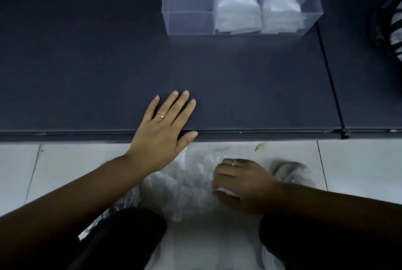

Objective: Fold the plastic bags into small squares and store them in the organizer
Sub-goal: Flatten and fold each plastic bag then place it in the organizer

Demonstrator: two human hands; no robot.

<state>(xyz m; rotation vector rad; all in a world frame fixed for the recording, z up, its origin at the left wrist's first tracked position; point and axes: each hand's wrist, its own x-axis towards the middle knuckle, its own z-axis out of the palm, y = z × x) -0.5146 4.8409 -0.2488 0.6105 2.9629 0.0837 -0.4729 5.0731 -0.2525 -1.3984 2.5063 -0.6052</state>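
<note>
A clear organizer (189, 9) with three compartments stands at the far middle of the dark table. Its middle and right compartments hold stacks of folded white bags (238, 14); the left compartment holds nothing. My left hand (165, 130) lies flat on the table's near edge with straight fingers. Below the table, a heap of crumpled clear plastic bags (185, 185) lies on the pale floor between my knees. My right hand (241, 185) is down in that heap, fingers curled round a piece of white plastic.
The dark table (87, 63) has a seam running down its right side (330, 78). A dark striped object (389, 24) sits at the far right edge. My knees in dark trousers (121, 239) flank the heap. A grey blurred shoe (291, 172) is behind my right hand.
</note>
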